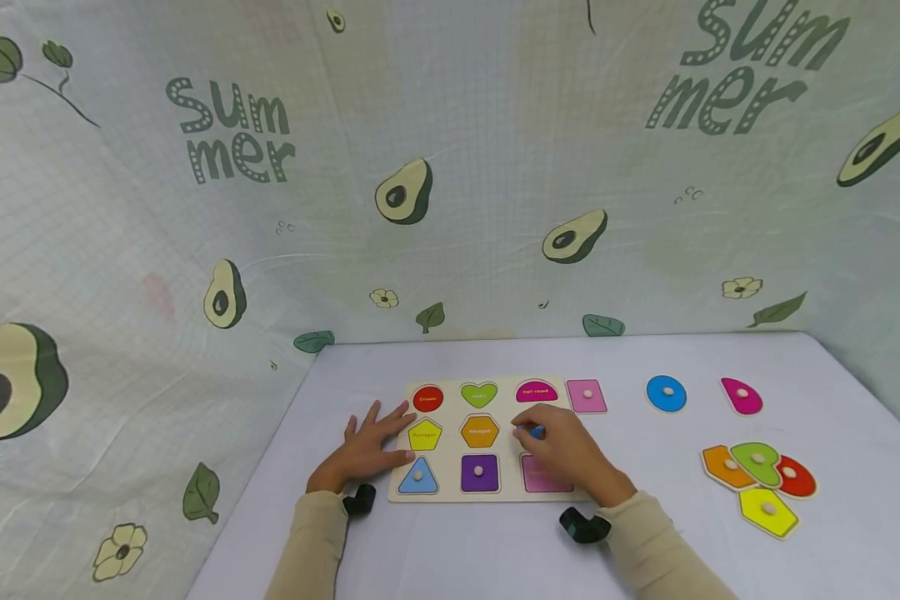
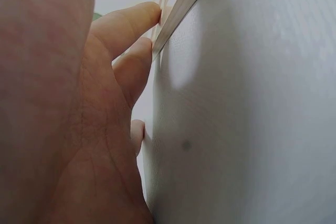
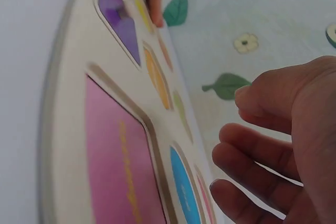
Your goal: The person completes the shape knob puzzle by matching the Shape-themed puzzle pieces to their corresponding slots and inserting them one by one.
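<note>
A cream wooden shape puzzle board [image 1: 450,496] lies on the table, with printed recesses in several colours. In it sit a blue triangle piece [image 1: 417,477] and a purple square piece [image 1: 480,471], each with a small knob. My left hand [image 1: 371,446] rests spread on the board's left edge. Over the board's right side hovers my right hand [image 1: 570,450], fingers loosely bent. The right wrist view shows nothing between its thumb and fingers. Below it are a blue recess [image 3: 185,187] with lettering and a pink recess [image 3: 118,156], both partly covered in the head view.
A pink knobbed piece [image 1: 587,397] lies beside the board's upper right corner. Farther right are a blue round piece [image 1: 666,393] and a magenta teardrop piece [image 1: 741,397]. Nearer, orange, green heart [image 1: 756,463], red and yellow pieces form an overlapping cluster. A printed cloth hangs behind the table.
</note>
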The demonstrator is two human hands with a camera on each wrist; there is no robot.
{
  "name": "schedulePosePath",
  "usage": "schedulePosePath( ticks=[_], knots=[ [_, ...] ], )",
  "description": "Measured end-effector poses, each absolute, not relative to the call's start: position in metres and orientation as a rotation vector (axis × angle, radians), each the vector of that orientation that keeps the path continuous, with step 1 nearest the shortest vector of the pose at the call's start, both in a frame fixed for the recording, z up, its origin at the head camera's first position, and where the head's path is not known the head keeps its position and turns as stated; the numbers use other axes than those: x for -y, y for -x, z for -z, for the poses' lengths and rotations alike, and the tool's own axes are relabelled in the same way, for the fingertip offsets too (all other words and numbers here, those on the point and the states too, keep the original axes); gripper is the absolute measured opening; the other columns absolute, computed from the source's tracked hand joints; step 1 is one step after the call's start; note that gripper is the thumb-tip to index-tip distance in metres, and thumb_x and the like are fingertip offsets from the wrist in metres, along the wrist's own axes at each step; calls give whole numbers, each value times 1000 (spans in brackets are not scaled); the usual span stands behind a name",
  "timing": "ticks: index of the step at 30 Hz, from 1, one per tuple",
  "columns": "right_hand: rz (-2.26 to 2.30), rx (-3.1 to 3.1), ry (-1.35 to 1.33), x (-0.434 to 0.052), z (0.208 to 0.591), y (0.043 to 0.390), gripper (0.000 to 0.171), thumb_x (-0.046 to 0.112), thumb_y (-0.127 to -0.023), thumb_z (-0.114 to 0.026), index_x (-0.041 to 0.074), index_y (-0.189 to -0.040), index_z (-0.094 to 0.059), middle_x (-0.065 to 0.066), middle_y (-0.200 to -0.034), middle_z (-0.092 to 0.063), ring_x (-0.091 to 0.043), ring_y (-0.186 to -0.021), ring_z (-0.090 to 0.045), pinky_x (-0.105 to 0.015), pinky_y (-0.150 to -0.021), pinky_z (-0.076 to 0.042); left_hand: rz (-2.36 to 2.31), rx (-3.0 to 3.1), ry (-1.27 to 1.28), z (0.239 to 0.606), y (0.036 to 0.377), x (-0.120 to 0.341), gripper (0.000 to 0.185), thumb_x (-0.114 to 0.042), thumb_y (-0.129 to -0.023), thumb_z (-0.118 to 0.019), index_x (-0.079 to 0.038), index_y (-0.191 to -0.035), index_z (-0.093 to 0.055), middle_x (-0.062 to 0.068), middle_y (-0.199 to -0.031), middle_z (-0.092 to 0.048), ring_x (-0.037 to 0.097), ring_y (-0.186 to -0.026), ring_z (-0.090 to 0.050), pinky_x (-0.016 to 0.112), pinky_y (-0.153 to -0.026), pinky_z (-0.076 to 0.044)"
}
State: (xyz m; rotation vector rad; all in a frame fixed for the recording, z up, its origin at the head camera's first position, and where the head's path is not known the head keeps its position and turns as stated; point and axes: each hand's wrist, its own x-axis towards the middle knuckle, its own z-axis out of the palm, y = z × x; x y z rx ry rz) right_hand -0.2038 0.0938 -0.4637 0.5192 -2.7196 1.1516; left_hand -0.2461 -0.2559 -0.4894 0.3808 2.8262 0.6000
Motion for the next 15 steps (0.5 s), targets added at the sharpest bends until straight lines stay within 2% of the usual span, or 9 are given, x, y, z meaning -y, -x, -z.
schedulePosePath(
  ticks=[7, 15],
  knots=[
    [-1173, 2718, -427, -116, 464, 211, 22, 17, -90, -77, 9, -110, -75, 2, -101, -71, -16, -87, -62, -33, -77, -59, -607, -2829, -374, 490, 245, 256, 78, -59, -83, -69, -31, -152, -46, -7, -163, -28, 39, -152, 0, 68, -114, 8],
    [-1187, 2706, -323, -137, 467, 218, 23, 18, -92, -74, 8, -112, -74, -4, -106, -71, -22, -93, -65, -37, -78, -60, -605, -2828, -383, 491, 246, 256, 78, -59, -83, -69, -31, -153, -45, -6, -164, -27, 39, -152, 0, 68, -114, 8]
  ],
)
